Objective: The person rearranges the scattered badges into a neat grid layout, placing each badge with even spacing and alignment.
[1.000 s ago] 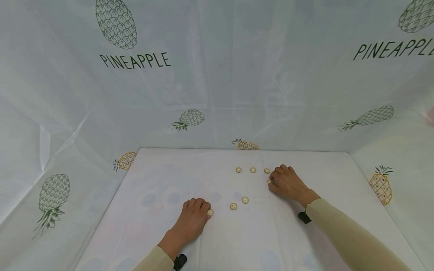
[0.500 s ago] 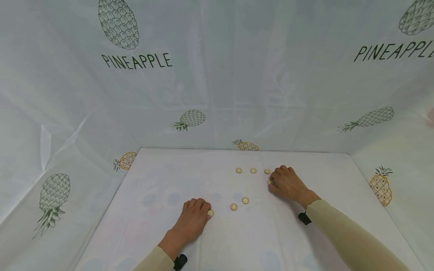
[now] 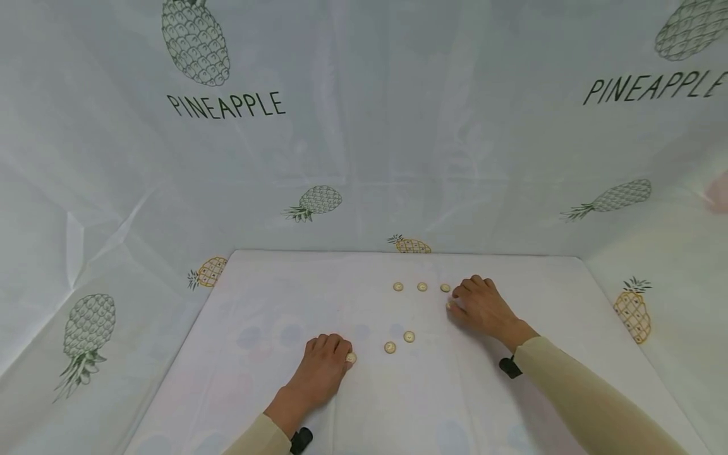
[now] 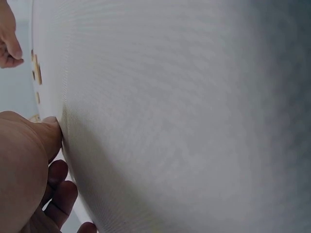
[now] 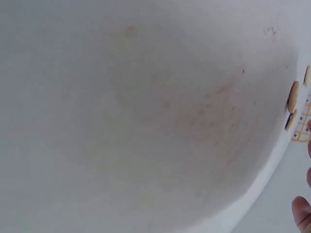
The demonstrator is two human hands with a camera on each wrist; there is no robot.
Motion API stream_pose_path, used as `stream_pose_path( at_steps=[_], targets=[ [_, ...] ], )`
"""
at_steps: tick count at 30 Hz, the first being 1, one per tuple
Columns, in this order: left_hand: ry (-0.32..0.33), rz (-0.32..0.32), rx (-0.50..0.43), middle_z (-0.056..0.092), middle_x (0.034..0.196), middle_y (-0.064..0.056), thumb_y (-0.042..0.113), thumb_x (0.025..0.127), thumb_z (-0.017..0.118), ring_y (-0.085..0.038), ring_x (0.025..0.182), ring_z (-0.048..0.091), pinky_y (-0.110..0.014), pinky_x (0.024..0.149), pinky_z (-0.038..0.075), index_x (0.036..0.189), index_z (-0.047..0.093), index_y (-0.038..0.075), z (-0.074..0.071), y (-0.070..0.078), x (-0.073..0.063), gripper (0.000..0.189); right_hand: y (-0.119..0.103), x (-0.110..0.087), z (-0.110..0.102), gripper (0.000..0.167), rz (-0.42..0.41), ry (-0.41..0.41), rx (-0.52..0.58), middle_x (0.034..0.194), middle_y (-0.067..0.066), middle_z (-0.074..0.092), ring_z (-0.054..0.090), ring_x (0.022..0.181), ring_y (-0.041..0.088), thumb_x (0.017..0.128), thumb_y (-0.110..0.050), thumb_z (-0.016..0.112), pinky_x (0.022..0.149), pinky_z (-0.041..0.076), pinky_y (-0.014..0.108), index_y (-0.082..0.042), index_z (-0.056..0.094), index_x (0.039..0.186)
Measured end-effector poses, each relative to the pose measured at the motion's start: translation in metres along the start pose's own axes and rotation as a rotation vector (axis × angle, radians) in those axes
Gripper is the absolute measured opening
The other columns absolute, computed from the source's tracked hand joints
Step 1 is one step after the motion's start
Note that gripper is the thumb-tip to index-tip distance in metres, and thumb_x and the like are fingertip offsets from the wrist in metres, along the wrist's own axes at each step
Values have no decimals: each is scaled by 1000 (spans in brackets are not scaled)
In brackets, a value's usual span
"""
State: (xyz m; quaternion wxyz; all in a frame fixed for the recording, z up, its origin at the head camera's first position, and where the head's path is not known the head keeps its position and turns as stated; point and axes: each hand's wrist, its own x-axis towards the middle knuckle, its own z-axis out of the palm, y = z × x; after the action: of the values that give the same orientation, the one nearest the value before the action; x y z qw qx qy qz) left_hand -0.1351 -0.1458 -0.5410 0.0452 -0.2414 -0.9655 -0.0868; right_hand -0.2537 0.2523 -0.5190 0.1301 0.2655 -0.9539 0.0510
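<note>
In the head view my left hand [image 3: 324,366] is low on the white table, fingers curled, with a small round wooden button [image 3: 351,357] pinched at the thumb and index fingertips. The left wrist view shows that thumb bent down at the surface; the button is hidden there. Farther back, my right hand [image 3: 483,306] has its thumb and fingers spread apart. Another button [image 3: 449,304] lies flat at its thumb tip. Just beyond the fingers lies a button [image 3: 445,288], in a back row with a middle button [image 3: 422,287] and a left button [image 3: 398,287].
Between the hands two more buttons lie flat, one nearer [image 3: 389,347] and one slightly farther [image 3: 409,337]. The white table [image 3: 273,284] meets a pineapple-print cloth [image 3: 364,208] at its back and sides. A black strap piece [image 3: 510,367] hangs under the right wrist.
My right fingers have spread away from the thumb, leaving more of the button there uncovered. The left hand and the other buttons keep their places; the head view shifts slightly.
</note>
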Motion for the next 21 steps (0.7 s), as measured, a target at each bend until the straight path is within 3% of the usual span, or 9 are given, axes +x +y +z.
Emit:
stream_pose_path(
  at_steps=[8,16,21],
  targets=[
    [-19,-11,-14,58,117,-4,29,103,70,-24,111,52,-52,100,46,114,57,16,3,-1,0,21,3,-15,-12,20,9,24,-10,105,9,69,56,99,30,96,-22,77,90,46,52,-6,72,106],
    [21,12,-11,57,118,-4,28,103,70,-24,110,52,-51,98,46,114,57,16,9,-5,1,22,16,-35,-30,19,8,133,-23,100,9,68,57,98,32,90,-18,79,87,45,54,-6,72,102],
    [12,6,-22,58,117,-5,27,102,72,-25,110,53,-51,97,46,113,57,15,4,-3,1,22,20,-51,-40,21,1,181,-26,100,10,68,58,98,35,88,-19,79,86,45,56,-5,72,102]
  ],
)
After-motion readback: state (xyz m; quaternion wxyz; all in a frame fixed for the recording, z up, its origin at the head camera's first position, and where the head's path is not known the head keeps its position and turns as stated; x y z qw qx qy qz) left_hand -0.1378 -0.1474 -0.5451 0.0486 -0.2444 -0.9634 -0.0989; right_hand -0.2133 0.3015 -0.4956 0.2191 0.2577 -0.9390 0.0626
